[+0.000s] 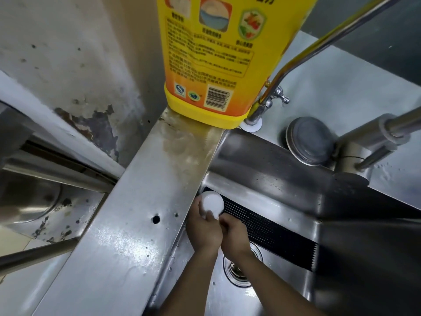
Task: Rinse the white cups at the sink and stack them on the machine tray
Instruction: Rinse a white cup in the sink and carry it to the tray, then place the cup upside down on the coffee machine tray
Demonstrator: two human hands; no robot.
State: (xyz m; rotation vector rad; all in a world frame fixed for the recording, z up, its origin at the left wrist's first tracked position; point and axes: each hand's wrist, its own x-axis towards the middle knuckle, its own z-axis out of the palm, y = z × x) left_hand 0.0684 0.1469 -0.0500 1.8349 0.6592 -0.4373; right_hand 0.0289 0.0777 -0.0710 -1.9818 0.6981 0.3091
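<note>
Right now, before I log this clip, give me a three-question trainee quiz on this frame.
1. True or false: both hands hold the white cup.
2. Where is the cup? A) over the sink basin B) on the steel ledge C) beside the yellow detergent bottle
3. Fill in: the left hand grips the cup just beyond the black perforated ____.

Key: 1 true, the right hand too; 2 A; 3 mat.
</note>
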